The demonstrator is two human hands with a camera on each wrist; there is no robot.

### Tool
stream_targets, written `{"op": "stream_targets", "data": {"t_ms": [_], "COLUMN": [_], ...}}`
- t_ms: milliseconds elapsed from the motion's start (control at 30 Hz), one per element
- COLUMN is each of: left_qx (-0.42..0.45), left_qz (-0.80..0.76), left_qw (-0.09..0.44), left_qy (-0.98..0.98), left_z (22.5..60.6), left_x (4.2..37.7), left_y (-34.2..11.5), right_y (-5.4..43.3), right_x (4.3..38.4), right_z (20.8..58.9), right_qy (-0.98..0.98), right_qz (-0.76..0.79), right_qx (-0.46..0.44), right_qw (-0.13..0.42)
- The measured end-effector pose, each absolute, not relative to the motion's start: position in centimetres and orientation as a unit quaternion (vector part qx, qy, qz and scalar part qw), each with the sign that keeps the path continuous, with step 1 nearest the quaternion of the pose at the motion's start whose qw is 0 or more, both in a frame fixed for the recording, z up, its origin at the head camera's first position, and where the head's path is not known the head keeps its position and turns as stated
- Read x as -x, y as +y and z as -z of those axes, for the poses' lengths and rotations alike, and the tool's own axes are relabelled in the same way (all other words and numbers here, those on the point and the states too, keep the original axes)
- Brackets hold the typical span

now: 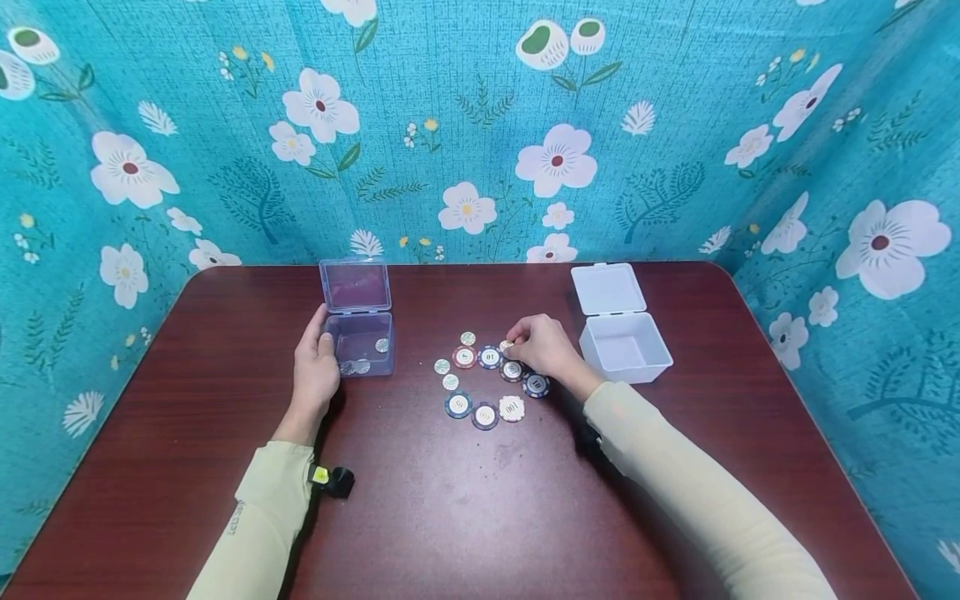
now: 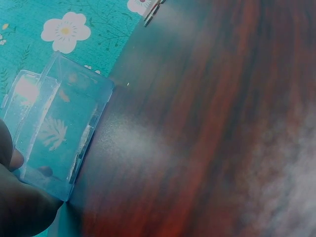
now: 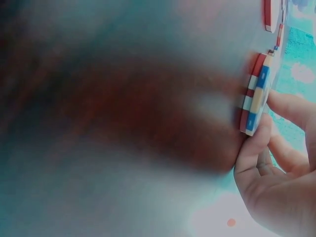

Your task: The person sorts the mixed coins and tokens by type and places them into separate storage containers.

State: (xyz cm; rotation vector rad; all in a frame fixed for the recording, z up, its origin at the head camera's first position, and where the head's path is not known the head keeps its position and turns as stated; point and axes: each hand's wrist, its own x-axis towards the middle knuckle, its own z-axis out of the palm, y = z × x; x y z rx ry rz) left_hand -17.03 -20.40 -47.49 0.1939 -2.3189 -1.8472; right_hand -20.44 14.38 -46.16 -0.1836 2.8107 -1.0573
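Observation:
My left hand (image 1: 317,367) grips the left side of a clear plastic box (image 1: 392,329), thumb at the rim, its hinged lid standing up. Several silver coins (image 1: 382,345) lie inside. My right hand (image 1: 547,346) reaches over a group of poker chips at mid-table, thumb and fingertips pinching a coin (image 1: 506,345). Under and beside those fingers are a blue chip (image 1: 490,357) and a black chip (image 1: 512,372). A red chip (image 1: 464,357) lies to their left. The right wrist view shows chip edges (image 3: 255,94) close by the thumb; the coin is hidden there.
A white plastic box (image 1: 630,367) with its lid raised stands right of the right hand. Loose silver coins (image 1: 442,366) lie left of the chips. Nearer the front are a white chip (image 1: 512,408) and a dark chip (image 1: 485,416). A floral curtain (image 1: 465,125) hangs behind the table.

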Motion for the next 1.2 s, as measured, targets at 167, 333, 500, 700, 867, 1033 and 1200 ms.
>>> {"op": "stream_targets", "data": {"t_ms": [167,333,500,700,867,1033,1200], "left_qx": [-0.07,-0.072,-0.071,-0.078,-0.084,-0.08,-0.073], "left_qz": [0.615,0.614,0.617,0.611,0.611,0.612,0.614], "left_qw": [0.084,0.082,0.083,0.082,0.078,0.08,0.085], "left_qy": [-0.781,-0.782,-0.78,-0.783,-0.783,-0.783,-0.782], "left_z": [47.64,47.72,47.63,47.67,47.66,47.73,47.7], "left_x": [17.15,17.2,17.17,17.2,17.22,17.21,17.12], "left_y": [-20.44,-20.43,-20.43,-20.44,-20.47,-20.48,-20.37], "right_y": [14.34,14.37,14.33,14.29,14.24,14.22,14.26], "right_x": [20.69,20.8,20.77,20.73,20.69,20.72,20.75], "right_z": [45.97,45.83,45.71,45.7,45.74,45.85,45.85], "right_qy": [0.936,0.936,0.936,0.935,0.935,0.935,0.936], "right_qz": [0.338,0.335,0.336,0.337,0.339,0.339,0.335], "right_qx": [0.066,0.068,0.064,0.056,0.055,0.05,0.046], "right_qw": [0.074,0.081,0.086,0.091,0.092,0.095,0.096]}}
